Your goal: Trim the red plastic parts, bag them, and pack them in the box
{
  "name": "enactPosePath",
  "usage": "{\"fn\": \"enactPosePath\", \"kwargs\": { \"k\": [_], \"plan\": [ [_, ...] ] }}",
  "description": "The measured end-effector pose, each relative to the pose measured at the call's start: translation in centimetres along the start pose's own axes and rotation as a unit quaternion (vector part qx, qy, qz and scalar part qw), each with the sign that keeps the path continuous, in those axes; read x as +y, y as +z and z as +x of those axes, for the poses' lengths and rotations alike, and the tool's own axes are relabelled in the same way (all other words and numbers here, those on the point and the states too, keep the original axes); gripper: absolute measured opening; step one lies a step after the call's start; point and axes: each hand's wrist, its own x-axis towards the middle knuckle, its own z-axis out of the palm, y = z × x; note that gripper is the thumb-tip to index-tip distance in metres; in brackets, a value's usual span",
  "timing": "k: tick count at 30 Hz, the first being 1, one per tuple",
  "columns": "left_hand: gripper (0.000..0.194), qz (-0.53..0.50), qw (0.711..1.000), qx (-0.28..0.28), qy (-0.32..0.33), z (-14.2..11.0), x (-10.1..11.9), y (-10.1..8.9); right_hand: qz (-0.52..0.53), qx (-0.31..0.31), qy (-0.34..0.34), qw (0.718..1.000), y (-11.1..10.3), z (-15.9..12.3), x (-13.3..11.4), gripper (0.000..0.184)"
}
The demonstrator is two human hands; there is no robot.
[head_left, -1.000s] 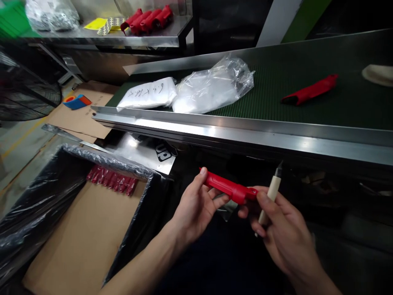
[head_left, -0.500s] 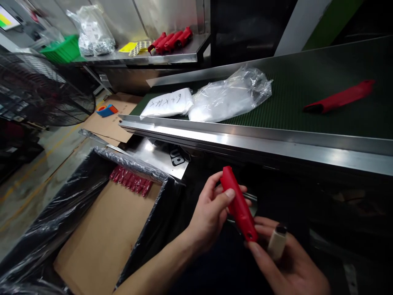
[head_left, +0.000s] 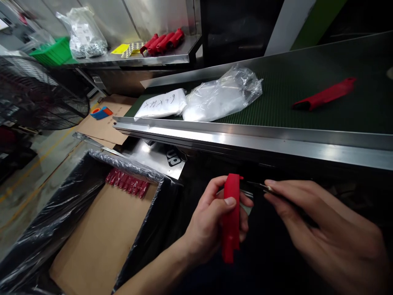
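My left hand (head_left: 211, 213) is closed around a long red plastic part (head_left: 231, 221), thumb across its near face and fingers behind. The part stands roughly upright, with a small red bit sticking out at its top right corner. My right hand (head_left: 319, 225) pinches a thin-bladed knife (head_left: 258, 185); most of its handle is hidden in the palm. The blade points left at the part's upper end, with a small dark gap between them. Behind my left fingers shows a pale, shiny piece (head_left: 247, 198) that I cannot make out.
Across the front runs a green conveyor belt (head_left: 276, 106) with a metal rail (head_left: 245, 137). It carries white plastic bags (head_left: 215, 98) and another red part (head_left: 327, 94). A plastic-lined box (head_left: 101, 233) at left holds several bagged red parts (head_left: 127, 182). More red parts (head_left: 162, 41) lie on the shelf.
My right hand has moved up and right off the part's lower end, turning the knife blade toward its top. The red part has swung more upright in my left hand.
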Motion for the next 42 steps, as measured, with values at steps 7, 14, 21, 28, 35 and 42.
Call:
{"fn": "enactPosePath", "kwargs": {
  "k": [7,14,21,28,35,42],
  "plan": [
    [0.032,0.011,1.0,0.006,-0.006,-0.4,0.6,0.5,-0.086,-0.026,-0.069,0.994,-0.4,1.4,-0.2,0.049],
    [0.033,-0.004,1.0,-0.005,-0.001,-0.5,0.4,0.4,-0.095,-0.001,-0.067,0.993,0.3,1.5,-0.1,0.038],
    [0.033,-0.011,1.0,-0.013,0.001,-0.5,0.5,0.5,-0.116,-0.001,-0.074,0.991,0.1,1.2,-0.1,0.037],
    [0.035,-0.012,1.0,-0.013,-0.003,-0.5,0.3,0.3,-0.134,-0.022,-0.08,0.988,-0.4,0.8,-0.1,0.049],
    [0.034,-0.007,1.0,0.003,-0.008,-0.6,0.6,0.7,-0.149,-0.024,-0.092,0.984,-0.3,0.7,-0.3,0.046],
    [0.029,0.005,1.0,0.006,-0.023,-0.5,0.7,0.9,-0.158,-0.04,-0.094,0.982,-0.4,0.3,-0.4,0.047]
  ]
}}
